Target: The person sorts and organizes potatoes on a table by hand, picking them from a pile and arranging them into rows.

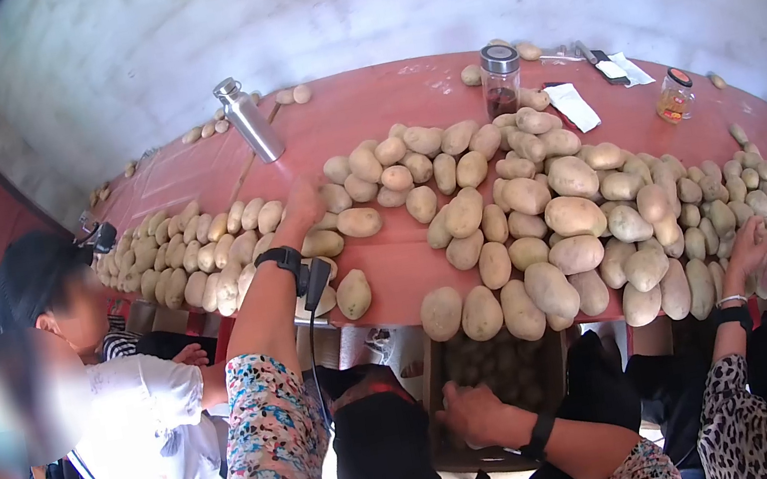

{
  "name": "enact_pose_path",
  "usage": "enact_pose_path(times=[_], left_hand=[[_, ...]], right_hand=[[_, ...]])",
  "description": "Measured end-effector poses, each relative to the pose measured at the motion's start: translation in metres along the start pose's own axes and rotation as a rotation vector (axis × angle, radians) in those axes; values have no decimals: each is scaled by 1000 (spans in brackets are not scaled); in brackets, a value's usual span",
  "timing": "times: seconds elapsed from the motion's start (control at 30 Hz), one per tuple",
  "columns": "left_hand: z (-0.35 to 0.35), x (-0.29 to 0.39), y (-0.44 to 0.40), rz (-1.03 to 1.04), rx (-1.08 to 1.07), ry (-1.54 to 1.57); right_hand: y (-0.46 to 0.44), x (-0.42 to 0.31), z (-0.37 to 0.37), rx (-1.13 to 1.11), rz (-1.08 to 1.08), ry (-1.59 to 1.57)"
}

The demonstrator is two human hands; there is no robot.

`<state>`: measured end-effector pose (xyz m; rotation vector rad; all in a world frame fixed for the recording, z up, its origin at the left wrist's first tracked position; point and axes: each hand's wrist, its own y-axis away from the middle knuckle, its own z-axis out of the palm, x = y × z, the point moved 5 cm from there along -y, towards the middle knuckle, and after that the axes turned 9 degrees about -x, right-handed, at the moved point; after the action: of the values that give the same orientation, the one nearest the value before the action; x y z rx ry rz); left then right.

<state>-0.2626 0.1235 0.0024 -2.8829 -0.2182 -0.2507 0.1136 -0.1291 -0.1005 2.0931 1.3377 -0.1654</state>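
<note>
My left arm, in a floral sleeve with a black wrist device, reaches out over the red table [398, 267]. At its end my left hand [303, 204] is beside the potatoes [359, 222]; its fingers are too small and hidden to make out. Lower down, my right hand [474, 413] is over a box [436, 373] of potatoes below the table edge. Its fingers are curled, and whatever they hold, if anything, is hidden. A single potato [353, 294] lies near the table's front edge, below my left hand.
Many potatoes [575, 217] cover the right side and the left side. Behind them stand a metal bottle [252, 122], a glass jar [501, 83] and a small jar [674, 96]. People sit at left and right; another person's hands [752, 247] touch potatoes.
</note>
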Motion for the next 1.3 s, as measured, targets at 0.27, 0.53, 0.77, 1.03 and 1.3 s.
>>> enact_pose_path(times=[0.27,0.53,0.77,1.03,1.3], left_hand=[[5,0,-26,14,-429,-72],[-18,28,16,-16,143,14],[-24,-2,12,-78,-127,66],[-68,56,41,-25,-220,30],[-32,116,72,183,-333,-188]], right_hand=[[10,-7,-14,28,-125,94],[12,-9,-16,39,-107,88],[6,-9,-7,66,-27,115],[-8,1,3,77,24,133],[10,-3,-21,49,-122,190]])
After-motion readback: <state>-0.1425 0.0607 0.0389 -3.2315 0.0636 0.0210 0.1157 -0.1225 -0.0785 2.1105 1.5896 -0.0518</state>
